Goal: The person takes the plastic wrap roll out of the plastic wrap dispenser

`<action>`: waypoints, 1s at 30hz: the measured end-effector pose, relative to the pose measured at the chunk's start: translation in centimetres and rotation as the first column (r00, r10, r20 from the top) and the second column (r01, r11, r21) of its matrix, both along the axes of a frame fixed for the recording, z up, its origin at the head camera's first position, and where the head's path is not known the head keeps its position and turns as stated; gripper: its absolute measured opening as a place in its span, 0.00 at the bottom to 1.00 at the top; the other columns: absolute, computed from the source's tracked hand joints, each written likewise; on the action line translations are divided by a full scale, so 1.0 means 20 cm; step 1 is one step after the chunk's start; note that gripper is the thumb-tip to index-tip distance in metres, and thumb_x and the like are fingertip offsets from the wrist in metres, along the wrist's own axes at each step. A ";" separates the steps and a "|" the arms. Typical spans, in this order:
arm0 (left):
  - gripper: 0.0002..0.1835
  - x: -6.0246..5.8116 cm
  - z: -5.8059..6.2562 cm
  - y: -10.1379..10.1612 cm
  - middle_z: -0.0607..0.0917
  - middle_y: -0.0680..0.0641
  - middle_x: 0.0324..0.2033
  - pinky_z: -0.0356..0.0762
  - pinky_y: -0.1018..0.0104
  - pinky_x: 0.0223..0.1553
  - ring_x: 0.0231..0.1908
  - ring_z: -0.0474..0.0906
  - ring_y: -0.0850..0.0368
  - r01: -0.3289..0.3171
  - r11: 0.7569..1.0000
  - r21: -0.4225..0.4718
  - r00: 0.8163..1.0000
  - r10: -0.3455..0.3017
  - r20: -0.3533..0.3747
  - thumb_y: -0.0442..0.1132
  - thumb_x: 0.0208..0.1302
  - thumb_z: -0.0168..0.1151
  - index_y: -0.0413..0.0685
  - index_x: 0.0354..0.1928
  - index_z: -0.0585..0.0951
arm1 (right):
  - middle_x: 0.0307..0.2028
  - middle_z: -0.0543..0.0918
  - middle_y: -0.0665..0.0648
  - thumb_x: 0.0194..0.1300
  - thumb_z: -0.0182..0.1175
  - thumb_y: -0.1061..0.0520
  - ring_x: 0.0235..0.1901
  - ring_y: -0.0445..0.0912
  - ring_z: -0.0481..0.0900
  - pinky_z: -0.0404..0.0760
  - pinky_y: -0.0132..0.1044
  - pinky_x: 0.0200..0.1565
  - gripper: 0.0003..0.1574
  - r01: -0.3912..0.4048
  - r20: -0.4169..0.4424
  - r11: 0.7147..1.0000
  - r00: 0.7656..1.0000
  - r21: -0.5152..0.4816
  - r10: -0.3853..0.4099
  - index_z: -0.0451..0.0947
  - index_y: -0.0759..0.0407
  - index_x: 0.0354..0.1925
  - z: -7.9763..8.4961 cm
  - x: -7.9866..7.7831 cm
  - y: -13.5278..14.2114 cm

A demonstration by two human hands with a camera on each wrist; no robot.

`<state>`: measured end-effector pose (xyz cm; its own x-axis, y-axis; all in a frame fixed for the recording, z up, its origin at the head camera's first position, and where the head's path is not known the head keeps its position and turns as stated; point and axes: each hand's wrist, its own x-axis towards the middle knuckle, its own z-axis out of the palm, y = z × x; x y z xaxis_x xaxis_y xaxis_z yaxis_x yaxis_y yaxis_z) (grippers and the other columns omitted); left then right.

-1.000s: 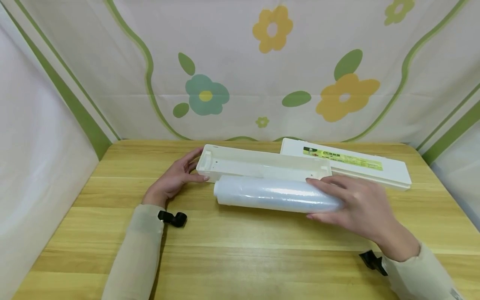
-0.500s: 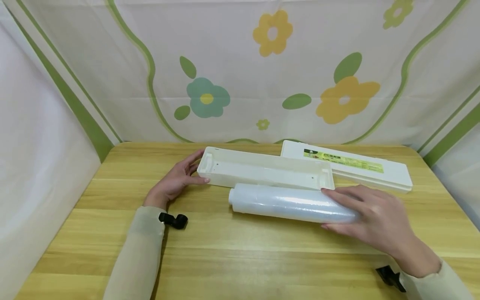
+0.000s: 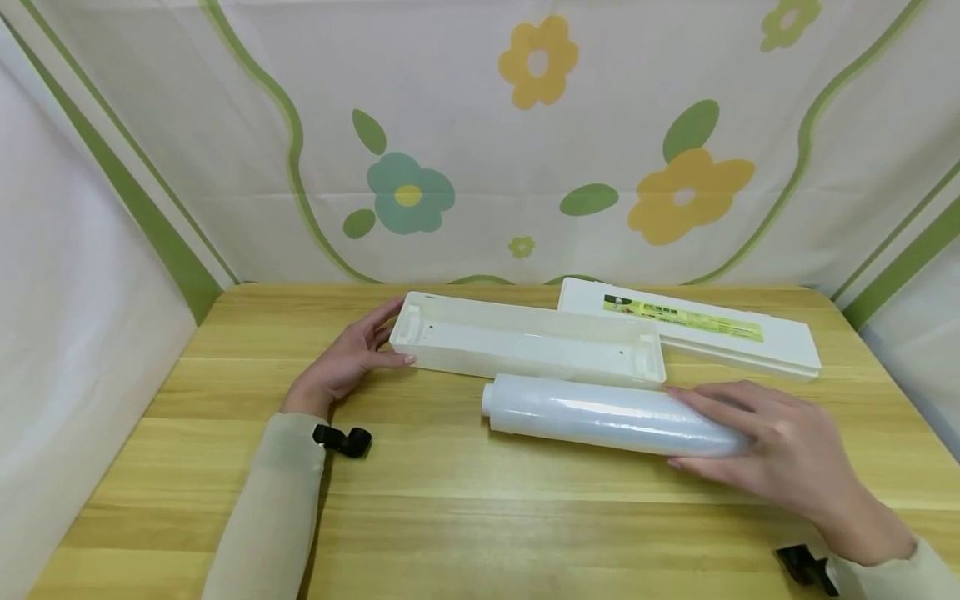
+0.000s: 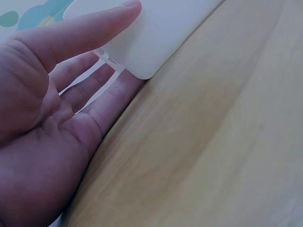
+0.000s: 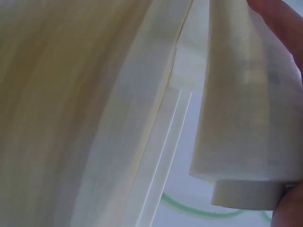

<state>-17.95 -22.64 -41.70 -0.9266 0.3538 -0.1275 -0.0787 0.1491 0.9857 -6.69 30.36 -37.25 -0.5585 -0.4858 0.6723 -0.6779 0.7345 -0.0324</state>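
Observation:
A roll of clear plastic wrap (image 3: 600,415) lies crosswise in front of a long white open-topped box (image 3: 525,337). My right hand (image 3: 783,458) grips the roll's right end, thumb on the near side and fingers over the far side. In the right wrist view the roll (image 5: 246,118) shows its core end, and the hand is only partly seen at the edge. My left hand (image 3: 348,358) holds the box's left end between thumb and fingers. The left wrist view shows that thumb lying along the box's side (image 4: 161,33), with fingers behind the corner.
A flat white lid (image 3: 787,342) with a yellow-green label lies behind the box to the right, partly hidden by it. The wooden table (image 3: 465,533) ends at a flower-patterned cloth (image 3: 480,125). Black camera mounts (image 3: 345,440) sit on both wrists.
My right hand has moved the wrap roll to the right and nearer to me, uncovering more of the box's front. The left hand and the box stay nearly where they were.

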 end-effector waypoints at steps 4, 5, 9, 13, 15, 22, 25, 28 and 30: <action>0.55 0.00 0.00 0.00 0.55 0.53 0.86 0.76 0.77 0.61 0.81 0.61 0.42 0.000 1.000 0.000 1.000 0.000 0.001 0.27 0.64 0.75 0.61 0.87 0.57 | 0.40 0.94 0.49 0.58 0.59 0.10 0.34 0.47 0.88 0.80 0.34 0.29 0.49 -0.002 0.022 1.000 1.000 -0.011 0.003 0.94 0.44 0.51 -0.01 -0.01 0.05; 0.55 0.00 0.00 0.00 0.55 0.53 0.86 0.76 0.78 0.61 0.82 0.61 0.42 0.001 1.000 -0.002 1.000 -0.001 0.000 0.27 0.64 0.75 0.61 0.87 0.57 | 0.40 0.94 0.49 0.57 0.60 0.10 0.34 0.47 0.88 0.80 0.34 0.29 0.49 -0.005 0.026 1.000 1.000 -0.010 0.005 0.94 0.44 0.51 -0.02 -0.01 0.07; 0.55 0.00 0.01 0.00 0.56 0.53 0.86 0.76 0.78 0.61 0.81 0.61 0.43 -0.001 1.000 -0.005 1.000 0.001 0.000 0.27 0.64 0.75 0.62 0.87 0.57 | 0.42 0.94 0.49 0.51 0.68 0.11 0.36 0.42 0.87 0.81 0.32 0.32 0.49 -0.003 0.075 1.000 0.997 0.012 0.002 0.93 0.43 0.54 -0.03 -0.02 0.12; 0.56 0.00 0.01 -0.01 0.56 0.52 0.86 0.77 0.77 0.61 0.81 0.62 0.42 0.000 1.000 -0.007 1.000 0.000 -0.007 0.27 0.64 0.75 0.62 0.87 0.57 | 0.44 0.94 0.49 0.37 0.81 0.18 0.38 0.44 0.88 0.81 0.32 0.33 0.52 0.009 0.135 0.999 0.991 0.048 -0.016 0.92 0.40 0.57 -0.03 -0.03 0.15; 0.56 0.00 0.01 0.00 0.56 0.52 0.86 0.77 0.77 0.61 0.81 0.62 0.42 0.003 1.000 -0.006 1.000 -0.003 -0.008 0.27 0.64 0.75 0.63 0.87 0.57 | 0.46 0.94 0.49 0.29 0.87 0.24 0.38 0.47 0.90 0.81 0.31 0.33 0.54 0.031 0.168 0.998 0.985 0.063 -0.041 0.91 0.39 0.58 -0.03 -0.03 0.16; 0.55 0.00 0.00 0.02 0.57 0.52 0.86 0.75 0.77 0.62 0.81 0.61 0.43 0.009 1.000 -0.002 1.000 -0.009 -0.006 0.28 0.65 0.75 0.63 0.87 0.57 | 0.50 0.92 0.52 0.22 0.93 0.35 0.43 0.50 0.88 0.77 0.24 0.40 0.56 0.127 0.353 0.990 0.925 0.058 -0.139 0.90 0.34 0.58 -0.05 -0.01 0.17; 0.55 0.01 0.00 0.02 0.57 0.53 0.86 0.75 0.76 0.62 0.81 0.62 0.43 0.015 1.000 -0.003 1.000 -0.015 0.000 0.28 0.65 0.75 0.64 0.87 0.57 | 0.50 0.92 0.52 0.24 0.92 0.34 0.44 0.48 0.86 0.79 0.31 0.38 0.55 0.152 0.396 0.986 0.903 0.066 -0.166 0.89 0.34 0.58 -0.06 0.00 0.17; 0.55 0.01 0.00 0.03 0.57 0.52 0.86 0.76 0.76 0.62 0.81 0.62 0.42 0.019 1.000 0.000 1.000 -0.019 0.000 0.28 0.64 0.76 0.63 0.87 0.57 | 0.49 0.92 0.51 0.25 0.92 0.33 0.44 0.47 0.85 0.79 0.34 0.37 0.54 0.163 0.404 0.984 0.897 0.074 -0.179 0.88 0.33 0.57 -0.07 0.01 0.18; 0.55 0.01 0.00 0.03 0.57 0.52 0.86 0.76 0.76 0.61 0.81 0.63 0.42 0.013 1.000 0.008 1.000 -0.013 0.000 0.27 0.64 0.76 0.63 0.87 0.58 | 0.51 0.91 0.51 0.24 0.92 0.33 0.47 0.47 0.84 0.76 0.33 0.41 0.55 0.159 0.412 0.984 0.894 0.077 -0.176 0.88 0.33 0.58 -0.07 0.01 0.18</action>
